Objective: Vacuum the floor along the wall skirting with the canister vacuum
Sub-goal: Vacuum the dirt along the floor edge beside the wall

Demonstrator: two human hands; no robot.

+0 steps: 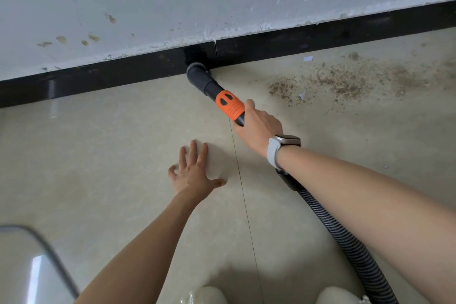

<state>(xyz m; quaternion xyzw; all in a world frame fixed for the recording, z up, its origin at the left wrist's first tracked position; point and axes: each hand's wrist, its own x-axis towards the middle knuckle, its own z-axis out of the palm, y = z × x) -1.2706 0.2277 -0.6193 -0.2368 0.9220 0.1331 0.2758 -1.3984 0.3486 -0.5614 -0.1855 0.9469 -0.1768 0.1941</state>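
My right hand (259,126) grips the vacuum wand just behind its orange collar (229,105). The grey angled nozzle (197,74) sits on the floor against the black skirting (111,78), near a joint between two skirting pieces. The ribbed black hose (345,242) runs back under my right forearm toward the lower right. My left hand (195,171) lies flat on the beige floor tile with fingers spread, left of the tile seam. A patch of brown dust and debris (345,81) lies on the floor to the right of the nozzle, close to the skirting.
The white wall (172,2) above the skirting is stained and chipped. Two small paper scraps (308,58) lie in the dirt. A grey-rimmed object (37,254) shows at the lower left. My knees (271,295) are at the bottom edge.
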